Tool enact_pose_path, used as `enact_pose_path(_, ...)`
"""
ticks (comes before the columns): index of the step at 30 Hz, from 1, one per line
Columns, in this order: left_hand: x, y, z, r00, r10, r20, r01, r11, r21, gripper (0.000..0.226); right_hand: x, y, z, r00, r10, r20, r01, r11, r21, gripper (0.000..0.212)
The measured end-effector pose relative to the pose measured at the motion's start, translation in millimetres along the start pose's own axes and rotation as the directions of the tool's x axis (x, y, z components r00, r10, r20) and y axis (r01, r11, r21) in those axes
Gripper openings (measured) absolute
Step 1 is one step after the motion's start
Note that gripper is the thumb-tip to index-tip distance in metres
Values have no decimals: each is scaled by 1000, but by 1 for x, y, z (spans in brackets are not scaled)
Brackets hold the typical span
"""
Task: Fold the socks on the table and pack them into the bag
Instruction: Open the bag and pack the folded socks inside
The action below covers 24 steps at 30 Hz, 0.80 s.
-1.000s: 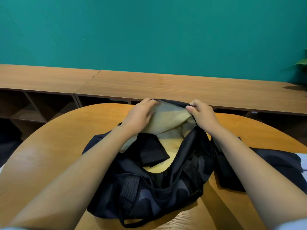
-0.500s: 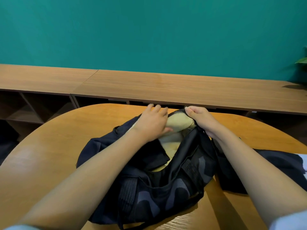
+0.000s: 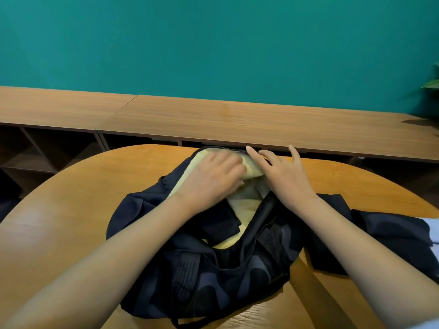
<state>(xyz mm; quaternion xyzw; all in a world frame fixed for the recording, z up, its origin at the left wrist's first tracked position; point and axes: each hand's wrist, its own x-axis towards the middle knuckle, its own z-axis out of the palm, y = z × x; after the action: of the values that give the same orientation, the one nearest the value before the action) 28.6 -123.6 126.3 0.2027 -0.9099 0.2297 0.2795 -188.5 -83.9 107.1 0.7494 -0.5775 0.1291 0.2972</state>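
Observation:
A dark navy bag (image 3: 221, 281) with a pale yellow lining (image 3: 247, 203) lies unzipped on the round wooden table (image 3: 78, 210). Dark folded socks (image 3: 221, 224) lie inside its mouth. My left hand (image 3: 213, 179) reaches into the far end of the opening; its fingertips are blurred and partly tucked under the lining. My right hand (image 3: 282, 174) lies flat on the far rim of the bag with fingers spread and straight. More dark fabric (image 3: 392, 236) spreads on the table to the right of the bag.
Behind the table runs a long low wooden shelf unit (image 3: 237, 119) against a teal wall. A green plant leaf (image 3: 431, 84) shows at the right edge. Something pale (image 3: 433, 224) lies at the table's far right.
My right hand let go of the bag's far rim and now lies flat on it with straight fingers. My left hand pushed further into the far end of the opening.

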Motion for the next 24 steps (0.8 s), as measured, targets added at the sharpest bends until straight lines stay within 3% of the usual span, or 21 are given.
enact_pose_path(1, -6, 9, 1, 994, 110, 3, -110, 993, -41, 19, 0, 2, 0, 1000, -18, -16, 17, 1000, -8, 86)
enact_pose_path(2, -10, 18, 3, 980, 179, 91, -170, 980, -101, 19, 0, 4, -1, 999, -39, -27, 38, 999, -12, 82)
enact_pose_path(3, -13, 24, 6, 945, 190, 267, -151, 976, -159, 22, 0, 6, -1, 997, -60, -41, 60, 998, -6, 76)
enact_pose_path(5, -20, 31, 25, 772, 91, 629, 10, 988, -156, 36, 1, 9, -3, 994, -82, -77, 85, 996, 25, 66)
enact_pose_path(6, -24, 32, 33, 671, 45, 740, 76, 989, -129, 43, 2, 10, -3, 992, -84, -91, 88, 995, 42, 62)
enact_pose_path(8, -28, 29, 41, 540, 17, 842, 148, 982, -115, 49, 3, 12, -1, 993, -60, -98, 69, 994, 90, 55)
enact_pose_path(12, -31, 25, 30, 480, -2, 877, 102, 993, -53, 51, 6, 18, 0, 997, 73, -25, -63, 959, 276, 45)
enact_pose_path(14, -34, 27, 25, 508, 35, 861, 34, 998, -61, 45, 7, 17, 0, 995, 97, -1, -91, 939, 331, 41)
enact_pose_path(16, -36, 25, 23, 737, 123, 664, -82, 992, -92, 27, 8, 14, -2, 997, 80, 20, -82, 940, 331, 39)
enact_pose_path(18, -33, 19, 24, 881, 171, 441, -152, 985, -79, 18, 8, 10, -9, 998, 56, 7, -56, 965, 257, 45)
enact_pose_path(20, -25, 9, 25, 915, 143, 376, -148, 989, -16, 31, 1, 0, -23, 998, -9, -63, 20, 984, 176, 51)
enact_pose_path(22, -15, -6, 23, 913, 93, 397, -153, 980, 124, 40, -14, -16, -37, 975, -194, -106, 210, 963, 172, 48)
enact_pose_path(24, -7, -18, 17, 889, -29, 456, -95, 965, 246, 40, -36, -27, -40, 921, -390, 2, 384, 908, 170, 51)
